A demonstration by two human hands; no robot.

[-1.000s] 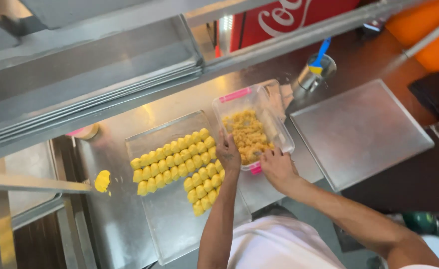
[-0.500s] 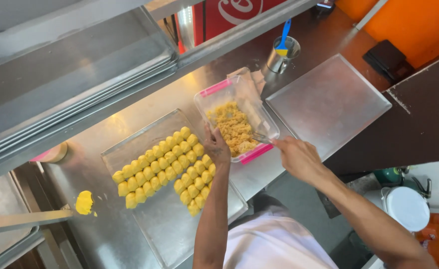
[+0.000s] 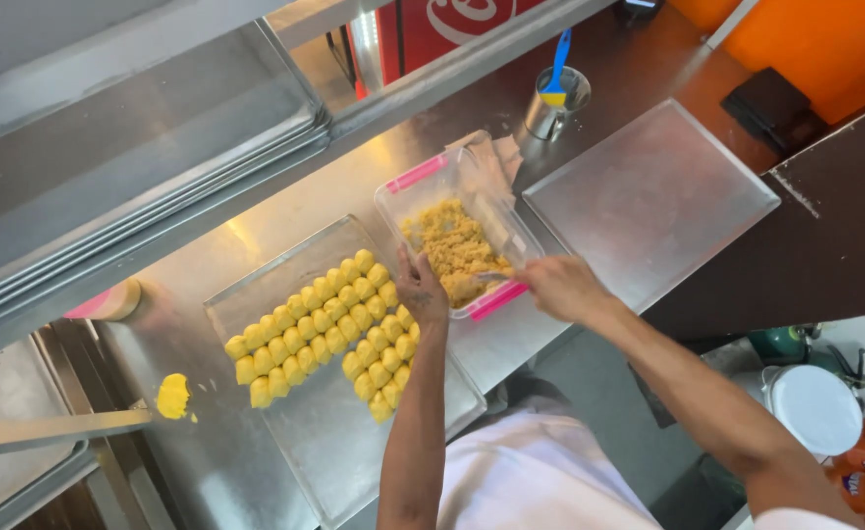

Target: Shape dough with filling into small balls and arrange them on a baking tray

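Steel counter (image 3: 207,471), yellow dough pieces (image 3: 320,329) rowed on flat metal tray (image 3: 354,451), left hand (image 3: 420,288) open against clear pink-clipped tub (image 3: 457,240), right hand (image 3: 560,287) now pinching a utensil in the crumbs, empty tray (image 3: 648,201) beside.

On the steel counter: an empty flat metal tray (image 3: 648,201) at right, a metal cup (image 3: 550,108) holding a blue-handled brush (image 3: 558,69), a stray yellow dough lump (image 3: 172,396), a white lidded bucket (image 3: 813,407) below.
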